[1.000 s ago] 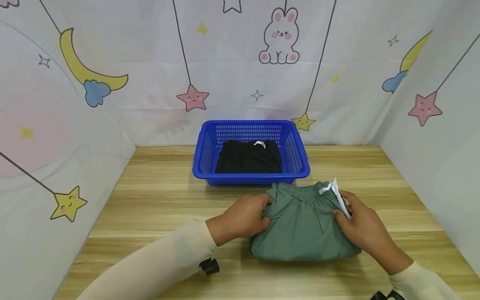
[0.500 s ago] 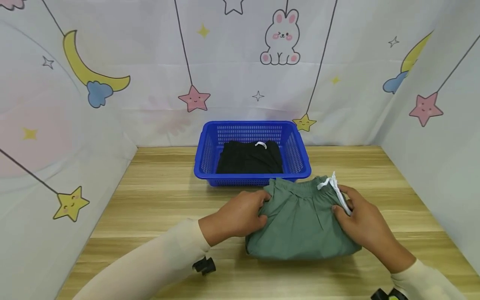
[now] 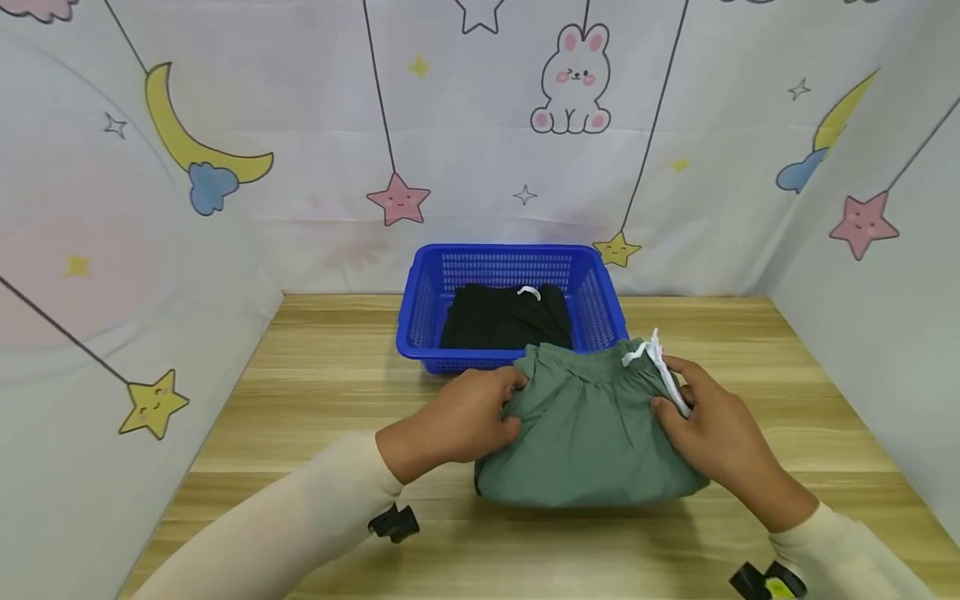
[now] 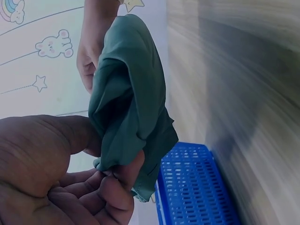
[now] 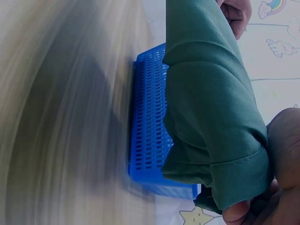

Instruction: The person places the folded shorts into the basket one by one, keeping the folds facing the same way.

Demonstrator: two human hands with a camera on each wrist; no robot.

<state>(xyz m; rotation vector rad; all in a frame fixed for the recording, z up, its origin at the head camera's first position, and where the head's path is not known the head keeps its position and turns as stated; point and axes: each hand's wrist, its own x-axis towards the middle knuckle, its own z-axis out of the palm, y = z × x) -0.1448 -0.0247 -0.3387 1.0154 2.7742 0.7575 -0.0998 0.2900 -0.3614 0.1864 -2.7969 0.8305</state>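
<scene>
Folded green drawstring shorts point(image 3: 592, 433) hang between both hands, raised off the wooden tabletop in the wrist views. My left hand point(image 3: 468, 414) pinches their left side, thumb in front and fingers behind. On the right side my right hand point(image 3: 712, 425) grips them the same way, beside the white drawstring point(image 3: 660, 367) at the gathered waistband. In the left wrist view the folded layers of the shorts point(image 4: 131, 93) show from the side. Just beyond the waistband stands a blue plastic basket point(image 3: 420, 333), its front right rim partly hidden by the shorts.
Inside the basket lies a folded black garment point(image 3: 506, 318) with a white drawstring. The wooden table point(image 3: 322, 375) ends at a white cloth backdrop point(image 3: 465, 125) with printed stars and a rabbit, which also encloses both sides.
Both hands have lifted the green shorts and carried them forward and slightly left, so the waistband now overlaps the basket's front right edge. The head view has shifted a little.
</scene>
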